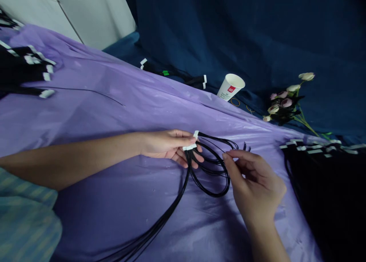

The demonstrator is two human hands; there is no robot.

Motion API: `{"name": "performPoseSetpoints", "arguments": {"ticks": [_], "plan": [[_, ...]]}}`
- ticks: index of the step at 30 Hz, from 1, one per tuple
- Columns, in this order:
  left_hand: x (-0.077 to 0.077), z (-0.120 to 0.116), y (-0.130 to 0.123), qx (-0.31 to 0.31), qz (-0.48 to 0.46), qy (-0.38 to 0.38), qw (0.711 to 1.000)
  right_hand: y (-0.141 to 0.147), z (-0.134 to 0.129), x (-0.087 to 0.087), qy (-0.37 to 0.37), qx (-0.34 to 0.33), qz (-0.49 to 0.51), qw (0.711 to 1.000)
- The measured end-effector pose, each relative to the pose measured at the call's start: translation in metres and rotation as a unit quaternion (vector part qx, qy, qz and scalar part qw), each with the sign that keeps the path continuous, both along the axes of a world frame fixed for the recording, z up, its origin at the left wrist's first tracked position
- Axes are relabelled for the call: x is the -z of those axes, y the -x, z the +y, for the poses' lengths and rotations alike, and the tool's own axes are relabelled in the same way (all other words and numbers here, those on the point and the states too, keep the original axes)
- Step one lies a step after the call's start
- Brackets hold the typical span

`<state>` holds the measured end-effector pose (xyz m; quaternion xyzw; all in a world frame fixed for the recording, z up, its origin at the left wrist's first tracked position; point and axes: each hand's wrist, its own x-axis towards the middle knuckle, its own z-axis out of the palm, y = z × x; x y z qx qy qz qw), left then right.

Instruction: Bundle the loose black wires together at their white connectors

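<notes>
In the middle of the head view, my left hand [177, 145] is closed on a white connector [190, 147] of a black wire harness [213, 193]. The thumb presses on the connector, and the other fingers lie beneath it. Thin black wires loop out to the right of the connector, while a longer bundle of wires [168, 214] runs down to the lower left. To the right, my right hand [254, 182] pinches one thin black wire [213, 143] between thumb and forefinger. Several loose wire ends [246, 147] show just above that hand.
A purple cloth [114, 189] covers the table. Black harnesses with white connectors lie in a left pile [23, 69] and a right pile [326, 193]. Beyond the cloth's far edge are a paper cup [228, 89], flowers [286, 102] and another harness [183, 77].
</notes>
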<state>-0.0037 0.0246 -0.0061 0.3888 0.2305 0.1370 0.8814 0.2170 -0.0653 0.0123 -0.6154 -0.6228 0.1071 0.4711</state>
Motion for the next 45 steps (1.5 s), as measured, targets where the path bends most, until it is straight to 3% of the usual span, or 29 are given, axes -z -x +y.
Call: {"name": "performPoseSetpoints", "arguments": {"ticks": [21, 45], "plan": [[-0.001, 0.0, 0.0001, 0.003, -0.002, 0.007, 1.0, 0.0005, -0.0014, -0.0031, -0.034, -0.03, -0.018, 0.999], [0.0029, 0.0003, 0.0002, 0.014, 0.0, -0.014, 1.0, 0.0028, -0.0003, -0.0033, -0.047, -0.005, -0.029, 0.998]]}}
